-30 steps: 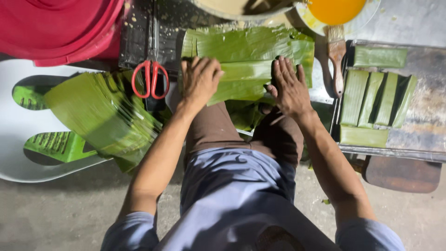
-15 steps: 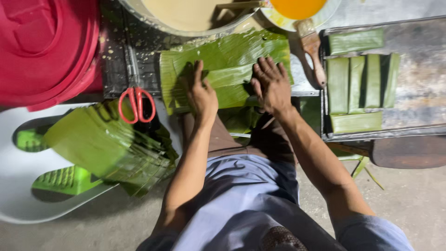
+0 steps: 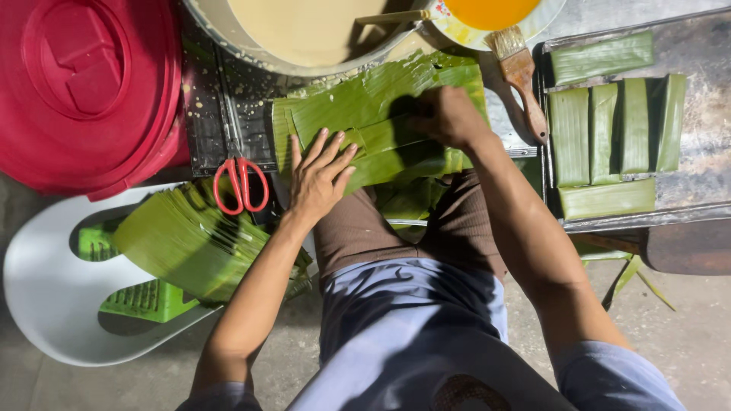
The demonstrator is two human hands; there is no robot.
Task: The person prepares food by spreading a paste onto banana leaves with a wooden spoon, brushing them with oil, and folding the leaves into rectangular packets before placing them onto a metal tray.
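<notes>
My left hand [image 3: 318, 176] lay flat and open on the leaf [image 3: 365, 122], its length running left-right; my right hand [image 3: 449, 114], curled, gripped it.

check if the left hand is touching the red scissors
Apart. In the head view, the left hand lies flat on the banana leaf, and a strip of dark tray shows between it and the red scissors.

Pretty bright, hard light is thrown from about 10 o'clock; dark shadows are cast toward 4 o'clock, glare is seen at 9 o'clock, focus is kept sharp throughout.
</notes>
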